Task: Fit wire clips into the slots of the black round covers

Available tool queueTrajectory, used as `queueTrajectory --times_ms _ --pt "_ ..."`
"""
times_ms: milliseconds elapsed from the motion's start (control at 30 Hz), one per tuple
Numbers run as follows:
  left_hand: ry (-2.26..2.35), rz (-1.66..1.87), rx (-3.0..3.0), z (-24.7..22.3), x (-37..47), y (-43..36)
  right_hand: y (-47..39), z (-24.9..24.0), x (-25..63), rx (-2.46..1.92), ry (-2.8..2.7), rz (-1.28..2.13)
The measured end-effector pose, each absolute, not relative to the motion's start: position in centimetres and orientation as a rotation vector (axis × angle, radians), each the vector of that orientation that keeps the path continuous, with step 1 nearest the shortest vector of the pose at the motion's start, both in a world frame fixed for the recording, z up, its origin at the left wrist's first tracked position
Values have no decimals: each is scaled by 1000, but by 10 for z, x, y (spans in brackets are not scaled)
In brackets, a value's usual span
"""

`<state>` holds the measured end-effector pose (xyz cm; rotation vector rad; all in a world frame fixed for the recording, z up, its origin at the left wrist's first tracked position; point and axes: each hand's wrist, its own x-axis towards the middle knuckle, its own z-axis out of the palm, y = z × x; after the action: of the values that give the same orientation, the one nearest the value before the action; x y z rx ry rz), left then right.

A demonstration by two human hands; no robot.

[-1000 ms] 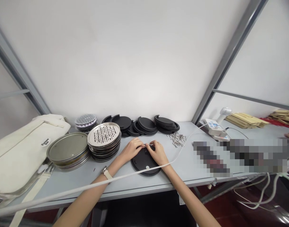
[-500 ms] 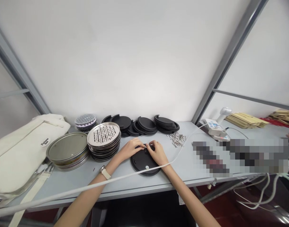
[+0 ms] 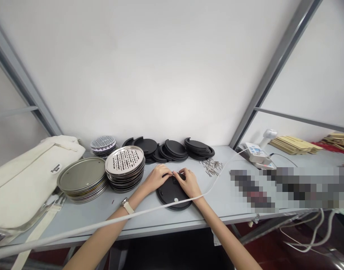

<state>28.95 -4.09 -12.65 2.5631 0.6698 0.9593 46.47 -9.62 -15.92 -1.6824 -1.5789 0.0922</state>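
A round black disc (image 3: pixel 172 193) lies flat on the grey table in front of me, with a small pale round sticker near its front edge. At its far edge my left hand (image 3: pixel 157 177) is closed in a pinch, thumb and fingers meeting. Right beside it, my right hand (image 3: pixel 188 183) pinches at the same spot, its palm lying over the disc's right side. What the fingertips hold is small and hidden. A loose pile of small bent metal hooks (image 3: pixel 211 166) lies to the right, beyond my right hand.
Black discs (image 3: pixel 176 148) are heaped along the wall. Left of my hands stand stacks of round metal plates (image 3: pixel 124 160) and larger greenish plates (image 3: pixel 82 174), beside a cream bag (image 3: pixel 28 180). A white cable (image 3: pixel 104 224) crosses over my forearms. Scanner (image 3: pixel 266 138) and wooden pieces (image 3: pixel 293 145) sit right.
A small shiny metal bit that showed between my fingertips is now covered by them. My hands stay at the disc's far edge; the whole view has shifted slightly.
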Motion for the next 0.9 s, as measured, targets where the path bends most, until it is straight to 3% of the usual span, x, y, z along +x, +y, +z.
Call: queueTrajectory --times_ms 900 --pt "592 936 2481 -120 289 -42 -95 -160 466 -1675 -1620 133"
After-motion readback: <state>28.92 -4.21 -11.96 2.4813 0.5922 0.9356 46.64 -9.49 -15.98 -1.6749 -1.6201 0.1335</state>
